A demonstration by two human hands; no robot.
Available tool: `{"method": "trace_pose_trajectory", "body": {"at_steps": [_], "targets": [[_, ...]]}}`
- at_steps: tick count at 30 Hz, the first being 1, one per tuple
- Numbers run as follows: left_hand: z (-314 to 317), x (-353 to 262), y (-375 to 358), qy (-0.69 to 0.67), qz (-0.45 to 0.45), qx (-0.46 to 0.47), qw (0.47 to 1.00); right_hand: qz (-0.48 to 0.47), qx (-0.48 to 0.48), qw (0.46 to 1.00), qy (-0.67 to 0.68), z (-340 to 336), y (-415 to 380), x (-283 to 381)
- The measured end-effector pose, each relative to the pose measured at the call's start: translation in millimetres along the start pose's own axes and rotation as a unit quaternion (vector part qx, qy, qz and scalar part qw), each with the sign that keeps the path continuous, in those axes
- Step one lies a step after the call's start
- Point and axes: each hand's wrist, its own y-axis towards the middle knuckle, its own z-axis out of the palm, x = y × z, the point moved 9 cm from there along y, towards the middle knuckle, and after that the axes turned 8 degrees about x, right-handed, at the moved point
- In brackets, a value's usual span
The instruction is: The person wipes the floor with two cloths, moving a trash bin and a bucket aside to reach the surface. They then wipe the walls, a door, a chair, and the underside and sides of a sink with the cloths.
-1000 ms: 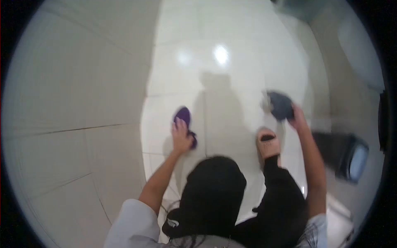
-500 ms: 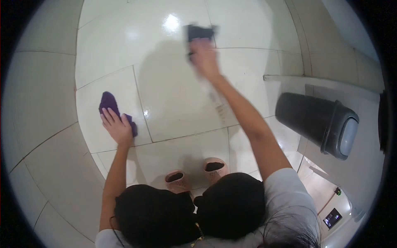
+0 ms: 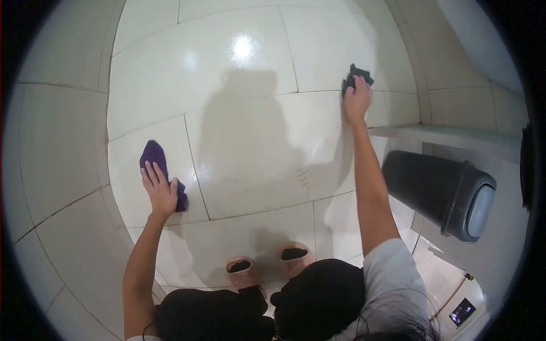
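Observation:
My left hand point(image 3: 161, 190) lies flat with its fingers spread on a folded purple cloth point(image 3: 152, 152), which rests on the floor at the left. Part of the cloth is hidden under the palm. Farther out on the right, my right hand point(image 3: 357, 105) grips a bunched dark grey cloth point(image 3: 360, 73) against the floor. Its fingertips are partly covered by the fabric. Faint brownish streaks point(image 3: 304, 177) mark the pale floor tiles point(image 3: 250, 193) between the two hands.
A dark grey swing-lid bin point(image 3: 426, 184) lies along the right, close to my right forearm. Beyond it runs a pale ledge point(image 3: 449, 136). Tiled wall point(image 3: 62, 136) bounds the left. Pink slippers point(image 3: 244, 273) are on my feet below.
My right hand has swept the dark grey cloth to the right and slightly nearer me. My left hand stays on the purple cloth; the whole view has shifted a little.

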Motion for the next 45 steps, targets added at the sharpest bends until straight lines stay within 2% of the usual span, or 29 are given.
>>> {"method": "trace_pose_trajectory", "body": {"at_steps": [2, 3, 7, 8, 9, 11, 12, 13, 14, 15, 17, 19, 22, 23, 27, 29, 31, 32, 33, 34, 35, 36, 38, 40, 41, 42, 43, 44, 45], "targets": [[-3.0, 0.2, 5.6, -0.017, 0.000, 0.007, 1.000, 0.005, 0.005, 0.998, 0.059, 8.8, 7.5, 39.8], [-1.7, 2.2, 5.7, -0.030, -0.003, 0.018, 0.999, -0.071, -0.004, 0.991, 0.115, 15.2, -0.4, 78.6], [1.0, 5.3, 5.6, -0.031, 0.020, 0.004, 0.999, -0.352, 0.231, 0.879, 0.222, 11.4, -73.4, 221.8], [-0.1, 4.5, 5.8, -0.043, 0.010, 0.021, 0.999, -0.353, 0.258, 0.869, 0.230, 27.2, -67.9, 201.6], [-0.2, 5.3, 5.6, -0.044, 0.008, 0.018, 0.999, -0.323, 0.236, 0.892, 0.211, 31.3, -49.7, 168.4], [-0.9, 3.8, 4.0, -0.031, 0.024, 0.007, 0.999, -0.056, 0.123, 0.985, 0.106, 25.9, -0.7, 61.9], [0.3, 3.5, 4.8, -0.034, 0.017, 0.004, 0.999, 0.026, 0.069, 0.995, 0.072, 12.1, 17.8, 18.4], [1.4, 0.6, 4.6, -0.040, 0.026, 0.003, 0.999, -0.009, -0.055, 0.991, -0.122, 20.1, 31.9, -32.1], [0.1, 0.5, 4.8, -0.042, 0.034, -0.001, 0.999, 0.109, 0.017, 0.985, -0.136, 34.4, 51.6, -83.2], [-4.2, 2.7, 5.3, -0.039, 0.037, -0.006, 0.999, 0.202, 0.167, 0.955, -0.138, 39.4, 67.6, -86.6], [-5.6, 2.6, 4.8, -0.032, 0.033, -0.011, 0.999, 0.185, 0.180, 0.956, -0.137, 48.4, 84.1, -47.1], [-11.4, -0.1, 3.8, -0.046, 0.034, -0.011, 0.998, -0.025, 0.133, 0.987, -0.086, 96.4, 103.3, 6.7], [-12.2, -0.3, 2.5, -0.039, 0.024, -0.008, 0.999, -0.178, 0.047, 0.983, -0.020, 134.9, 76.6, 154.1], [-12.7, -0.4, 3.5, -0.040, 0.020, -0.007, 0.999, -0.194, 0.131, 0.970, 0.060, 136.4, 59.2, 210.4], [-12.5, 0.5, 1.9, -0.045, 0.024, -0.033, 0.998, -0.340, 0.260, 0.880, 0.207, 93.3, -93.7, 376.1], [-13.8, 0.3, 0.6, -0.048, 0.031, -0.039, 0.998, -0.508, 0.254, 0.799, 0.194, 73.9, -196.6, 405.5], [-21.0, -3.7, -0.9, -0.067, 0.035, -0.040, 0.996, -0.558, 0.323, 0.719, 0.258, 31.4, -216.6, 394.9], [-17.3, -2.5, -0.6, -0.057, 0.029, -0.035, 0.997, -0.474, 0.346, 0.730, 0.350, 60.0, -203.6, 375.3], [-16.9, -2.1, 1.0, -0.054, 0.026, -0.043, 0.997, -0.426, 0.273, 0.798, 0.328, 54.3, -164.5, 348.1], [-15.4, -0.4, 2.2, -0.058, 0.022, -0.039, 0.997, -0.342, 0.283, 0.853, 0.273, 73.0, -125.4, 310.1], [-13.7, 1.2, 2.4, -0.063, 0.020, -0.033, 0.997, -0.222, 0.246, 0.887, 0.321, 65.4, -76.2, 273.1], [-10.4, 3.3, 3.5, -0.062, 0.015, -0.023, 0.998, -0.195, 0.144, 0.951, 0.193, 74.3, -42.4, 237.2], [-12.9, 4.3, 4.4, -0.069, 0.007, -0.019, 0.997, -0.138, 0.030, 0.989, 0.051, 82.9, 19.9, 208.6], [-11.7, 6.1, 2.9, -0.081, 0.011, -0.020, 0.996, -0.113, 0.038, 0.992, -0.032, 136.8, 64.5, 211.6], [-10.7, 6.1, 2.6, -0.084, 0.011, -0.016, 0.996, -0.066, 0.108, 0.991, -0.037, 159.8, 83.8, 232.2], [-12.2, 6.5, 2.5, -0.091, 0.012, -0.017, 0.996, -0.077, 0.182, 0.980, -0.022, 179.3, 94.9, 263.6], [-14.1, 6.8, 2.8, -0.096, 0.014, -0.020, 0.995, -0.161, 0.209, 0.958, -0.116, 202.2, 97.6, 306.3], [-14.0, 7.6, 3.1, -0.096, 0.018, -0.020, 0.995, -0.169, 0.082, 0.982, -0.024, 219.2, 94.8, 339.9], [-14.7, 8.3, 3.7, -0.092, 0.019, -0.025, 0.995, -0.217, 0.060, 0.974, 0.005, 214.8, 78.3, 391.0]]}}
